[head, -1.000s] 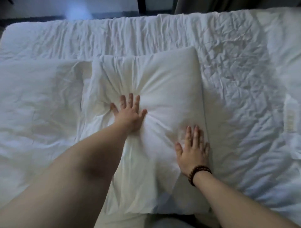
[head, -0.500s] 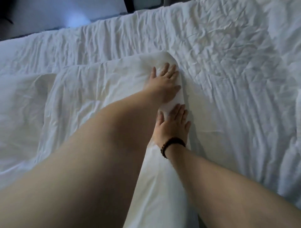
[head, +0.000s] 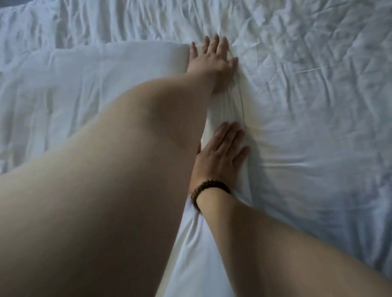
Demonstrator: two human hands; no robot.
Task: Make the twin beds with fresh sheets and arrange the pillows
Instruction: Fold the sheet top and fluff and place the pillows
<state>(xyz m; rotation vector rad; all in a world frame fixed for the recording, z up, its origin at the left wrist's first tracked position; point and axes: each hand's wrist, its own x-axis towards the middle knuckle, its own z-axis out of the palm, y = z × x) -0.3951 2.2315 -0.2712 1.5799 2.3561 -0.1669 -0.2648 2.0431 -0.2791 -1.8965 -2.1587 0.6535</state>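
A white pillow [head: 110, 80] lies on the bed, stretching from the left toward the centre. My left hand [head: 212, 61] lies flat with fingers spread on the pillow's far right corner, fingertips reaching onto the sheet. My right hand [head: 220, 154], with a dark bead bracelet at the wrist, presses flat on the pillow's right edge nearer to me. Both hands hold nothing. My left forearm crosses over and hides much of the pillow's near part. The wrinkled white sheet [head: 307, 106] covers the bed around the pillow.
Crumpled white bedding [head: 106, 21] runs along the far side, with deep creases. A small strip of something darker shows at the top left corner [head: 8, 2]. The sheet to the right of the pillow is flat but wrinkled.
Both hands slid from the pillow's middle to its right edge, the left reaching the far corner. The view has moved closer and lower over the bed.
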